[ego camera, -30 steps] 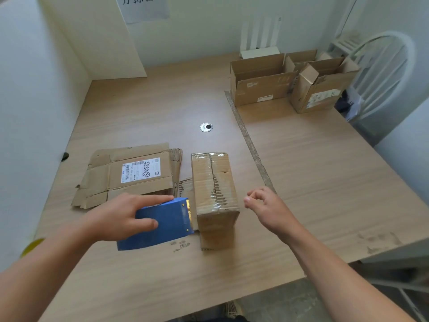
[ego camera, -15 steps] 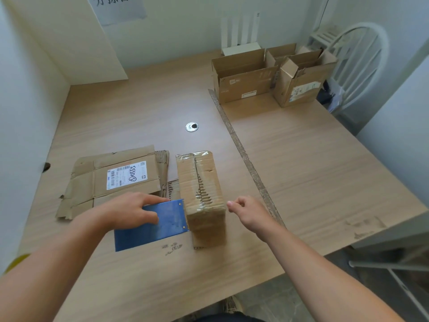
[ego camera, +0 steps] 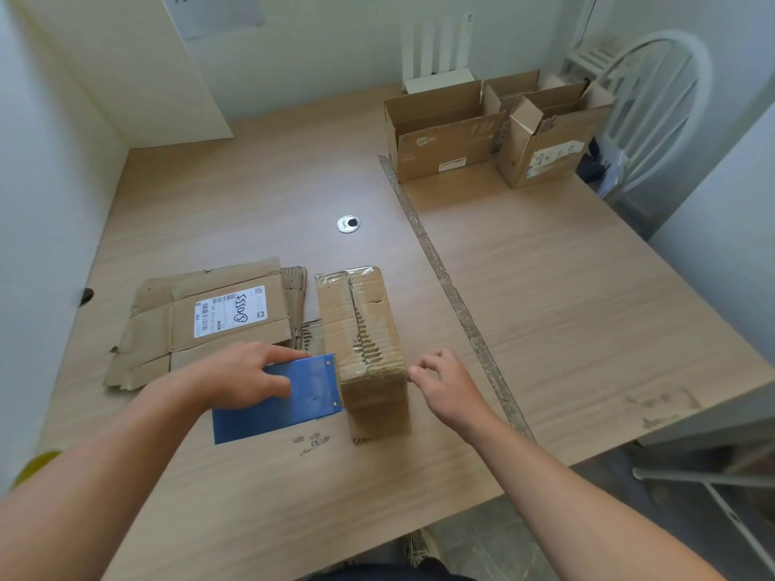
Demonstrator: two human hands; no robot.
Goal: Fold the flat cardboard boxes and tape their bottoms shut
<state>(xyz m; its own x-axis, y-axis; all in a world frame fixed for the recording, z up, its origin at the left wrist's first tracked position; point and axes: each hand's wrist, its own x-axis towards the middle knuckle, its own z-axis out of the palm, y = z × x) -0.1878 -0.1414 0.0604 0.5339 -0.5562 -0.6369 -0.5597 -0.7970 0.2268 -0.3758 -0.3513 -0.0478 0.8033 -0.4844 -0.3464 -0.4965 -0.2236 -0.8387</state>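
A small folded cardboard box (ego camera: 360, 325) stands on the wooden table (ego camera: 545, 295), its upward face covered with clear tape along the seam. My left hand (ego camera: 247, 373) grips a blue tape dispenser (ego camera: 289, 398), whose metal edge rests against the box's near left corner. My right hand (ego camera: 442, 383) sits at the box's near right corner, fingers curled, fingertips touching the box edge. A flat cardboard box with a white shipping label (ego camera: 209, 316) lies to the left of the folded one, on other flat pieces.
Three open folded boxes (ego camera: 444, 132) (ego camera: 549, 140) stand at the table's far right, by a white chair (ego camera: 654, 111). A strip of old tape (ego camera: 444, 278) runs across the tabletop. A metal grommet (ego camera: 348, 224) sits mid-table. Walls close the left and far sides.
My right hand has moved left to the box's near right corner. The dispenser has stayed against the box's left corner. The view has shifted slightly.
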